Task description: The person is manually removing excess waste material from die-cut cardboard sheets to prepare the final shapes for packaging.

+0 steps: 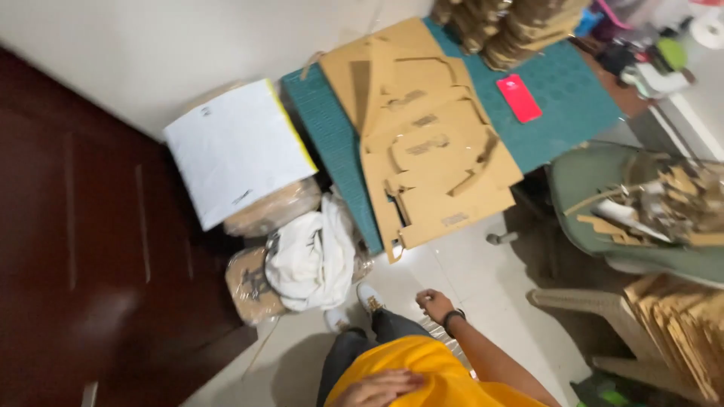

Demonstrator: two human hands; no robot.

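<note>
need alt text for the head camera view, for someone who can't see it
A person in a yellow shirt looks down at a green cutting mat covered with cut-out cardboard sheets and a red phone. Their right hand hangs empty over the pale floor, and the left hand rests on the shirt.

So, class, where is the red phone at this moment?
In the head view the red phone lies flat on the green cutting mat, upper right, between the cut cardboard sheets and stacked cardboard pieces.
</note>
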